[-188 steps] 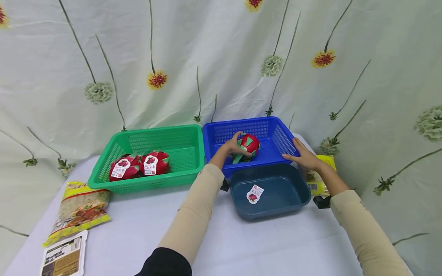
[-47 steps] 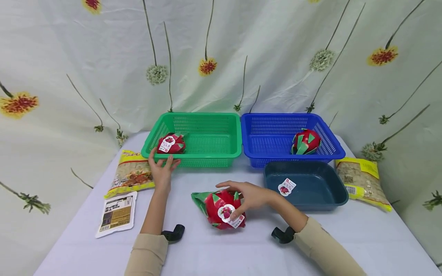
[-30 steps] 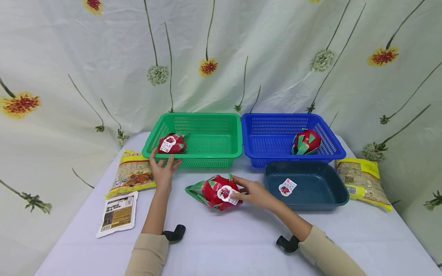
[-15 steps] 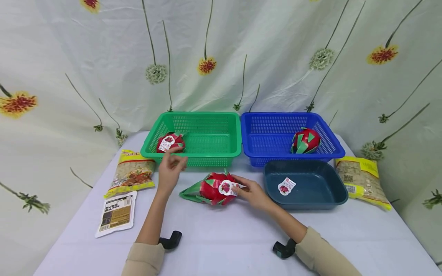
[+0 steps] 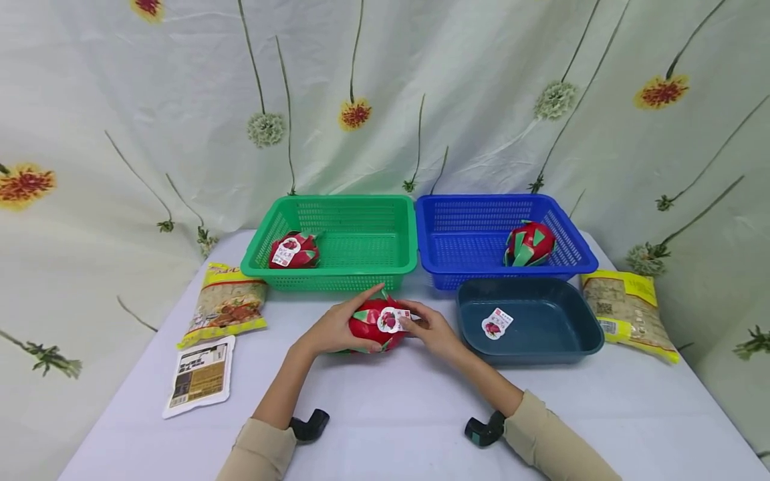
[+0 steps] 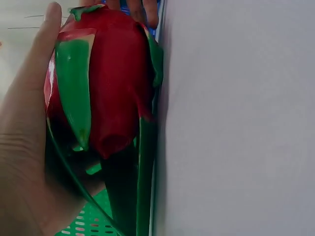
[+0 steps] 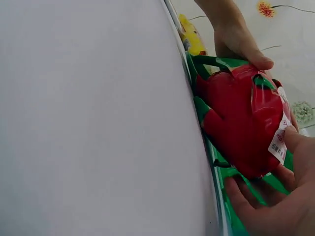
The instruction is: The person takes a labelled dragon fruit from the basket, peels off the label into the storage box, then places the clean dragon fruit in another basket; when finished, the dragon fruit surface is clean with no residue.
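Observation:
A red dragon fruit (image 5: 368,322) with green leaf tips lies low over the white tablecloth, in front of the green basket (image 5: 337,280). My left hand (image 5: 334,331) grips its leafy left end, the thumb along the near side and fingers over the far side. At the other end my right hand (image 5: 434,334) holds the fruit, its thumb (image 7: 294,137) on a white printed sticker (image 5: 392,320). In the right wrist view the lower edge of that sticker stands off the red skin. A second dragon fruit (image 5: 293,252), also stickered, sits in the green basket's left end.
A blue basket (image 5: 499,272) right of the green one contains another dragon fruit (image 5: 529,243), no sticker showing. Before it stands a dark blue tub (image 5: 541,334) with a loose sticker (image 5: 497,323) inside. Yellow food bags (image 5: 225,300) lie left and right; a white pouch (image 5: 201,375) lies front left.
The fruit has come out of the green basket. My left hand has left that basket's front rim and taken hold of the fruit's left end. Earlier, it was at the blue basket's fruit.

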The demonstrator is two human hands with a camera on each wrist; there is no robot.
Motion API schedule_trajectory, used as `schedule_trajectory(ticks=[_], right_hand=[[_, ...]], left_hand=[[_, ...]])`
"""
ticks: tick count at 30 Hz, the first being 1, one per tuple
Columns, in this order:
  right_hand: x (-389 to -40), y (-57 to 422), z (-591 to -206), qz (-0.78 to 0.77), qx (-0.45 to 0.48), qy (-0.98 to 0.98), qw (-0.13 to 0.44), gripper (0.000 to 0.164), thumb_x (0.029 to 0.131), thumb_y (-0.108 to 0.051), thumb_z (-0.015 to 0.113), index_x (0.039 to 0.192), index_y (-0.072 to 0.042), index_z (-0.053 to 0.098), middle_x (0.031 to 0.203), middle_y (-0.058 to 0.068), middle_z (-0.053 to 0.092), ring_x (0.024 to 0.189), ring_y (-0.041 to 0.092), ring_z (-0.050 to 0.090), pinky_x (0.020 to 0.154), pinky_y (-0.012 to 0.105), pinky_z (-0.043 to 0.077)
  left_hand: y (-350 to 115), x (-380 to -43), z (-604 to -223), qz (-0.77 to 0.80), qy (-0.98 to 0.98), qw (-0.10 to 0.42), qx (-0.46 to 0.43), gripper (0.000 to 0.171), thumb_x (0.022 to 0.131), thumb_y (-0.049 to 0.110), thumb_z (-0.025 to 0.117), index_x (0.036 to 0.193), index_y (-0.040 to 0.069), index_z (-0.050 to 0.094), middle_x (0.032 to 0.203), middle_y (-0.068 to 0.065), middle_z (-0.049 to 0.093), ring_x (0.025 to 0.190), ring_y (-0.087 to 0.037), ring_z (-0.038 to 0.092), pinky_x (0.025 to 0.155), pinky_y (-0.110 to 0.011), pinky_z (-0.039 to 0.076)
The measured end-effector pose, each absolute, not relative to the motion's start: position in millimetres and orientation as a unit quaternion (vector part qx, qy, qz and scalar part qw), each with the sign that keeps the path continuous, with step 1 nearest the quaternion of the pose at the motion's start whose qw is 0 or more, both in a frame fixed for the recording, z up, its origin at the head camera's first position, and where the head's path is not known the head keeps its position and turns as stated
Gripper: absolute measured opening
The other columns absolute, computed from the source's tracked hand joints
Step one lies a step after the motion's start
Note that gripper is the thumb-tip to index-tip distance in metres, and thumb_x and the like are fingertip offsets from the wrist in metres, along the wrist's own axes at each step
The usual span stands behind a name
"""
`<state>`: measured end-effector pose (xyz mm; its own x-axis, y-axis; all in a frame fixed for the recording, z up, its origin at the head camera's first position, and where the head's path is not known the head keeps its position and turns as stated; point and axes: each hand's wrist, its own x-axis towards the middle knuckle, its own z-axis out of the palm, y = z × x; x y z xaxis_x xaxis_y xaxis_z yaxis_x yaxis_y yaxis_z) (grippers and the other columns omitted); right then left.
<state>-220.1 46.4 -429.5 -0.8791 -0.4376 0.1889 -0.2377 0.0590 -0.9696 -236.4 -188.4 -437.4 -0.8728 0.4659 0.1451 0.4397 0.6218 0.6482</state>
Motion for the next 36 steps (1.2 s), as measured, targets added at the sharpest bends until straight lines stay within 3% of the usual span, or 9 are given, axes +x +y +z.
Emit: schedule_trajectory(ticks=[5,7,9,11,14,20,28,32,36], right_hand=[[-210,42,-423,-0.601,-0.191,0.773,-0.069,0.034,0.082,-0.006,0.069,0.113,0.006,0.062,0.099,0.025,0.059,0.086,0.036,0.059,0.072,0.034,0.051],[-207,41,-420,-0.597,-0.177,0.774,-0.115,0.03,0.08,-0.006,0.071,0.108,0.004,0.065,0.08,0.022,0.054,0.069,0.028,0.053,0.06,0.027,0.046],[-206,40,-420,-0.603,-0.16,0.769,-0.139,0.026,0.079,-0.007,0.072,0.104,0.002,0.067,0.065,0.017,0.043,0.055,0.018,0.041,0.049,0.022,0.034],[-207,40,-421,-0.626,-0.144,0.754,-0.136,0.025,0.08,-0.008,0.072,0.102,0.003,0.067,0.056,0.009,0.032,0.049,0.01,0.027,0.043,0.022,0.021],[-210,40,-426,-0.666,-0.136,0.725,-0.107,0.027,0.081,-0.007,0.07,0.105,0.005,0.064,0.05,0.001,0.025,0.045,0.004,0.02,0.04,0.021,0.017],[-214,37,-434,-0.713,-0.145,0.683,-0.067,0.032,0.084,-0.004,0.066,0.113,0.008,0.061,0.048,-0.004,0.026,0.043,0.003,0.023,0.04,0.019,0.019],[-225,31,-453,-0.688,-0.13,0.7,-0.142,0.018,0.082,-0.01,0.071,0.095,0.002,0.071,0.046,-0.004,0.028,0.043,0.005,0.023,0.04,0.022,0.016],[-230,31,-462,-0.691,-0.122,0.697,-0.149,0.017,0.081,-0.016,0.071,0.091,-0.003,0.072,0.046,-0.004,0.03,0.043,0.005,0.025,0.04,0.022,0.017],[-226,32,-458,-0.716,-0.142,0.671,-0.127,0.019,0.083,-0.012,0.07,0.095,0.002,0.07,0.046,-0.004,0.031,0.043,0.005,0.027,0.041,0.02,0.02]], left_hand=[[-190,-234,-439,0.354,0.892,0.006,0.28,0.11,0.057,0.05,0.084,0.145,0.04,0.019,0.133,0.001,0.044,0.117,-0.02,0.045,0.078,-0.036,0.052],[-190,-234,-440,0.353,0.891,-0.004,0.286,0.109,0.057,0.051,0.083,0.146,0.037,0.021,0.134,0.001,0.043,0.118,-0.018,0.044,0.078,-0.035,0.051],[-190,-234,-441,0.357,0.89,-0.018,0.281,0.108,0.057,0.053,0.082,0.145,0.037,0.022,0.135,0.001,0.043,0.117,-0.016,0.044,0.079,-0.034,0.051],[-190,-234,-444,0.359,0.891,-0.036,0.275,0.108,0.057,0.053,0.082,0.145,0.038,0.022,0.135,0.0,0.043,0.117,-0.015,0.043,0.08,-0.035,0.05],[-192,-232,-447,0.357,0.894,-0.061,0.264,0.107,0.056,0.055,0.081,0.144,0.04,0.021,0.133,0.0,0.043,0.116,-0.016,0.044,0.081,-0.038,0.05],[-190,-228,-449,0.351,0.89,-0.091,0.275,0.107,0.056,0.056,0.081,0.144,0.037,0.023,0.127,0.005,0.044,0.114,-0.014,0.045,0.08,-0.038,0.05],[-188,-227,-450,0.345,0.886,-0.116,0.287,0.107,0.056,0.054,0.082,0.144,0.037,0.024,0.125,0.007,0.044,0.112,-0.011,0.046,0.081,-0.037,0.05],[-188,-227,-451,0.349,0.885,-0.113,0.287,0.108,0.055,0.053,0.082,0.144,0.037,0.024,0.126,0.007,0.043,0.113,-0.012,0.045,0.081,-0.038,0.05],[-189,-226,-452,0.354,0.884,-0.109,0.285,0.108,0.056,0.053,0.082,0.144,0.037,0.023,0.127,0.008,0.043,0.114,-0.011,0.045,0.082,-0.037,0.049]])
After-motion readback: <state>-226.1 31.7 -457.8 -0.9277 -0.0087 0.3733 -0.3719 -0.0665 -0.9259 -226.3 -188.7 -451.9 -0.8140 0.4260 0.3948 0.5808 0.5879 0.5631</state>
